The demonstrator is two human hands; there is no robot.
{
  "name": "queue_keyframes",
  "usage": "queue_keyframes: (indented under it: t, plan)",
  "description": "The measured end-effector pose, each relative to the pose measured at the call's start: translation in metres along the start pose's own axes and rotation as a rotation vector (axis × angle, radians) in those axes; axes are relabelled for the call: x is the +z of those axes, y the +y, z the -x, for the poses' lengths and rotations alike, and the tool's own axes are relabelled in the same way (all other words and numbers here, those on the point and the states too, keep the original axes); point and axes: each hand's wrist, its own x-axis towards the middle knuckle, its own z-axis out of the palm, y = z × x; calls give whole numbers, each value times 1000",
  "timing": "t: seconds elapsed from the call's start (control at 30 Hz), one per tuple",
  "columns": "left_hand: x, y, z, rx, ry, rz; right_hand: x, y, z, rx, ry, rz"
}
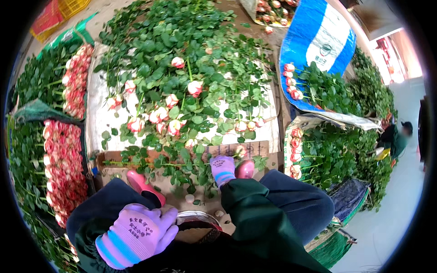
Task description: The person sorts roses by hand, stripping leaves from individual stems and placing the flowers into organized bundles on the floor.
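Note:
My right hand (222, 168), in a lilac knit glove, is closed around the stem of a single rose (240, 151) lying sideways over a marked wooden board (252, 148). The bloom points right, and its leafy stem (170, 165) stretches left. Near my left knee is my left hand (140, 228), in a matching glove, back up with fingers partly bent; nothing shows in it, though its palm is hidden. Beyond the board, a large heap of leafy roses (174, 61) with pink-and-cream blooms covers much of a white sheet (97, 133).
Rows of roses (66, 163) lie in wraps at the left. More roses (296, 150) lie at the right, beside a blue-and-white woven sheet (317, 37). A yellow crate (73, 10) stands far left. A person (397, 136) is at the far right. Pink boots (146, 187) flank the board's near side.

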Motion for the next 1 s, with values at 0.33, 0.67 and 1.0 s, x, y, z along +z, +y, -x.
queue_keyframes:
  t: [0.33, 0.67, 1.0]
  plan:
    - [84, -27, -32, 66, -115, 162, -69, 48, 16, -242, -106, -505]
    - [9, -33, -76, -325, 520, 534, -273, -45, 69, -629, 535, -769]
    - [-162, -306, -24, -421, 1445, 1195, -344, -28, 108, -537, 653, -837]
